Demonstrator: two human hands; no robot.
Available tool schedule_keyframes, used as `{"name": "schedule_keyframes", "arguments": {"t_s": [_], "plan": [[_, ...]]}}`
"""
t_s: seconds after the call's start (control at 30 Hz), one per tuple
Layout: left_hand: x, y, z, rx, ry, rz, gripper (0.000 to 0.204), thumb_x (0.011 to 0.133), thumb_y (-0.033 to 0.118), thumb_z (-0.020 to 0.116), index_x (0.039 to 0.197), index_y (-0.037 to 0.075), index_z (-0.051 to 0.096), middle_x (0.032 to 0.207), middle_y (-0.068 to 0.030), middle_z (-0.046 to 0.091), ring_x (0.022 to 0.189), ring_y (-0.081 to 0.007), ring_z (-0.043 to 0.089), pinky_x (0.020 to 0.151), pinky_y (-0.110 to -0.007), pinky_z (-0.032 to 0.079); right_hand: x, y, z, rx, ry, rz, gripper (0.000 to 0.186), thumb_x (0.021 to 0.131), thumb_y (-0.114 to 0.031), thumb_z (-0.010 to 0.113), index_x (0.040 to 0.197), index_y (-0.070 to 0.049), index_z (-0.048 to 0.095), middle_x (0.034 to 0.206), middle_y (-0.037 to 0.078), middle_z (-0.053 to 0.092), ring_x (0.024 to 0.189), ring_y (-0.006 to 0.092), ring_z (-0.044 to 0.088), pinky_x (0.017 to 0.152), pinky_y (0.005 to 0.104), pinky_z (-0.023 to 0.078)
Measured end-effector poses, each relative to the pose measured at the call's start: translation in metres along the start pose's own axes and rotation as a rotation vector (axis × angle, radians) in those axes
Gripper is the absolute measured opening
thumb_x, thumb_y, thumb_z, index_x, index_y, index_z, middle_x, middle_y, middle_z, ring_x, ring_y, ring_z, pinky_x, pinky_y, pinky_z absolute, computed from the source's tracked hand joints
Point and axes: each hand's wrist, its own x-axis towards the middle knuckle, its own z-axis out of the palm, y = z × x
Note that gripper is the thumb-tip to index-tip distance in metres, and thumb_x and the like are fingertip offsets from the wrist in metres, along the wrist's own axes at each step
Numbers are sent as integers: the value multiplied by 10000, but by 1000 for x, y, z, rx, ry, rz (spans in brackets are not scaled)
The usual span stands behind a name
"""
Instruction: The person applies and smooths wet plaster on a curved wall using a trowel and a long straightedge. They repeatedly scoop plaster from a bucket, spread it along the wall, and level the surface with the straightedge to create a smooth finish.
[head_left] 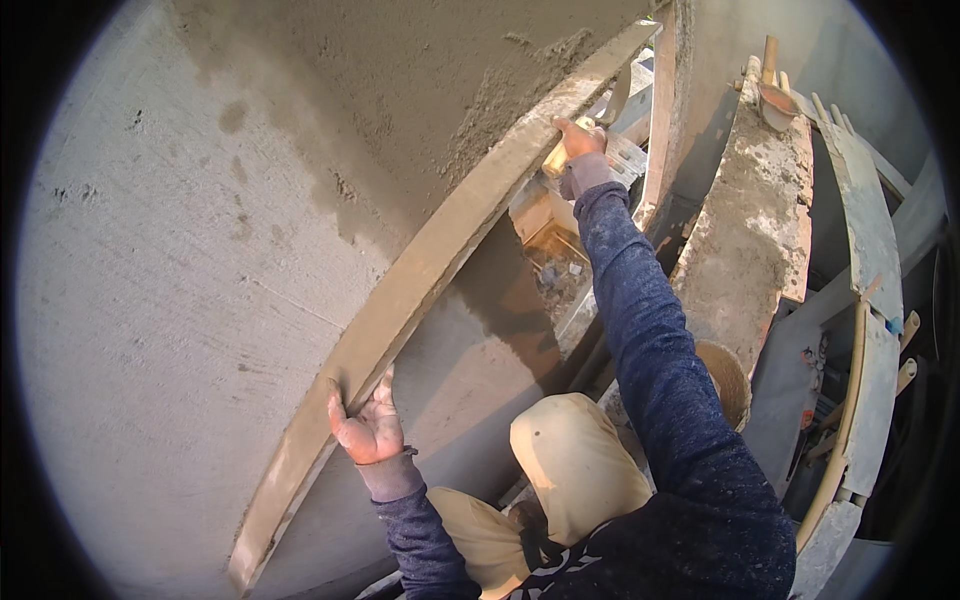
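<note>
A long, flat straightedge [415, 275], smeared with mortar, lies diagonally against the wall, from lower left to upper right. My left hand [368, 425] cups its lower part, palm showing, with the thumb on one side and the fingers on the other. Near the upper end, my right hand [582, 142] is closed around a yellowish handle [556, 160] close beside the straightedge. What this handle belongs to is partly hidden by the hand. Wet grey-brown plaster [400, 80] covers the upper wall, with a rough ridge along the straightedge.
An opening in the wall [560, 250] lies under my right arm. To the right runs a mortar-caked plank [740, 230], with a handled scoop [778, 105] at its far end. A bucket [725, 385] stands beside my right arm. Further right are more scaffold boards [870, 240] and poles.
</note>
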Motion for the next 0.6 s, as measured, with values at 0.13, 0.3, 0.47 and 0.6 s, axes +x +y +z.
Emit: {"name": "schedule_keyframes", "arguments": {"t_s": [0.13, 0.3, 0.47, 0.6], "plan": [[-2, -16, 11, -27, -80, -35, 408, 933, 161, 488, 1300, -2, 415, 1394, -187, 387, 1286, -415, 372, 1050, -637, 329, 19, 7, -2, -49, 92, -9, 1006, 653, -342, 800, 1372, 133, 280, 1399, 266, 387, 1263, 315, 447, 1035, 324, 368], [0, -18, 9, -6, -119, -20, 381, 937, 142, 483, 1273, -28, 422, 1378, -196, 402, 1271, -416, 394, 1049, -630, 340, 14, 12, 3, 18, 117, -14, 949, 654, -319, 802, 1334, 138, 323, 1350, 265, 429, 1218, 321, 481, 1020, 338, 395], [3, -27, 5, 42, -91, 3, 398, 941, 151, 480, 1286, -32, 405, 1377, -200, 402, 1266, -415, 400, 1050, -618, 349, 32, 26, 5, 9, 131, -98, 900, 657, -299, 807, 1314, 129, 365, 1312, 271, 473, 1167, 330, 527, 990, 348, 424], [4, -31, 8, 4, -34, -7, 395, 945, 164, 472, 1284, -30, 408, 1369, -199, 407, 1254, -414, 409, 1031, -641, 357, 36, 28, 10, -51, 169, -142, 868, 655, -266, 810, 1300, 131, 387, 1275, 257, 510, 1113, 312, 562, 944, 348, 447]]}}
